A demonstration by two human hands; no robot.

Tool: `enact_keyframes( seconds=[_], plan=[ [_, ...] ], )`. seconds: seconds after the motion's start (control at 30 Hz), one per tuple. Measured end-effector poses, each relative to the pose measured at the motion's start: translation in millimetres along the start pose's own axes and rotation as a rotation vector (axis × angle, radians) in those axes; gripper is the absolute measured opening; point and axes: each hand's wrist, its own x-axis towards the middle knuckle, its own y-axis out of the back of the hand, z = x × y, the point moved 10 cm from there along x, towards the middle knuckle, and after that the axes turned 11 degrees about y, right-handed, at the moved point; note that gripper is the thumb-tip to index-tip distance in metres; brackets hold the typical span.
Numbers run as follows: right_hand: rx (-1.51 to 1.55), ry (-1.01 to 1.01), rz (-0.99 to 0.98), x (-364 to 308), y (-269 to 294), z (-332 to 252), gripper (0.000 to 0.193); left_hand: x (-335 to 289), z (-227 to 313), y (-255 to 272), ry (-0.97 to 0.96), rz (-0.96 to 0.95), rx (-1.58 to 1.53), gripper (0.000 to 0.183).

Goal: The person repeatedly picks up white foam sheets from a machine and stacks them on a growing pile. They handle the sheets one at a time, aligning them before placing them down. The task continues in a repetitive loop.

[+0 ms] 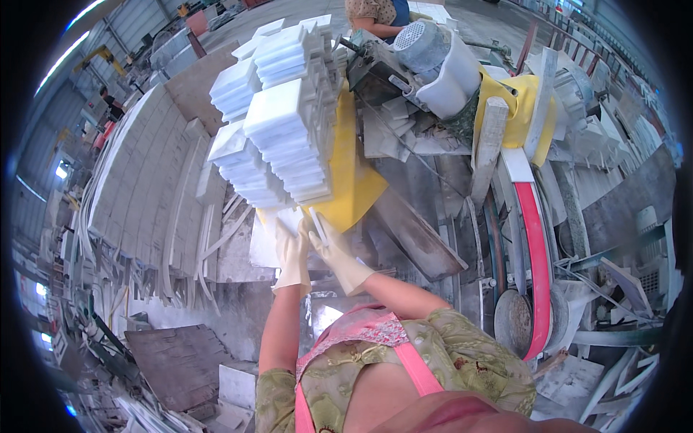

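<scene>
Two gloved hands are seen, the left hand (pixel 291 254) and the right hand (pixel 336 252), both laid on one white slab (pixel 278 234). Four stacks of white tiles (pixel 278 123) can be counted on one yellow stand (pixel 351 173), though the tiles in each are too tightly packed to be counted. One grey motor (pixel 422 45) and one red guard (pixel 538 245) are seen, and one other person (pixel 372 16) is partly visible at the top edge.

A: Gloves? Both hands, left hand (pixel 292 254) and right hand (pixel 338 256), cream rubber.
B: Tiles (pixel 278 119) white, faint grey veins. Board (pixel 351 173) yellow. Guard (pixel 535 245) red. Apron (pixel 375 346) pink, sleeves (pixel 469 357) olive floral.
</scene>
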Motion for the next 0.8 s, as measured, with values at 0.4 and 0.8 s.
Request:
enact_keyframes(
  seconds=[0.4,0.8],
  plan=[
    [-0.459,0.371,-0.411,-1,16,-46,0.097,-3,13,6,-0.128,0.062,0.106,0.081],
    [-0.632,0.41,-0.409,2,0,-22,0.085,-12,29,12,-0.11,-0.046,0.146,0.097]
  ],
)
